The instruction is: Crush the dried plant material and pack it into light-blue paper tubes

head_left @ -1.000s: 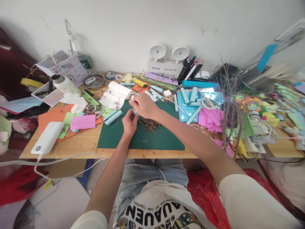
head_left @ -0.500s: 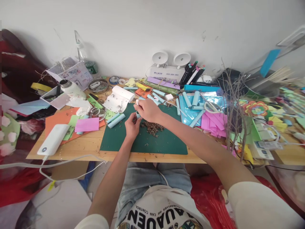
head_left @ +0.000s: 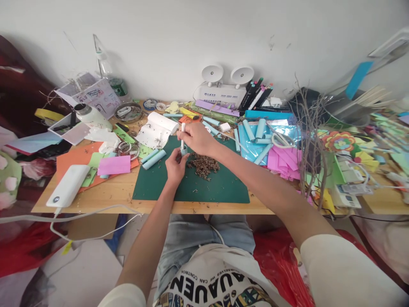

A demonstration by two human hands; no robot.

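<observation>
My left hand is closed around a light blue paper tube, held upright over the green cutting mat. Above it, my right hand grips a slim white stick, perhaps a pen or marker, whose lower end points into the tube's top opening. Just right of the tube lies a heap of dry brown plant bits. Two more light blue tubes rest at the mat's left edge. The inside of the held tube is hidden from me.
Behind the mat are a crumpled white sheet and an emergency light. Rightward lie scissors, pink paper and upright dry twigs. A white power bank with its cable sits at the table's left.
My right hand has raised the white stick, so more of it shows above the tube. My left hand still holds the tube. The whole view has shifted slightly.
</observation>
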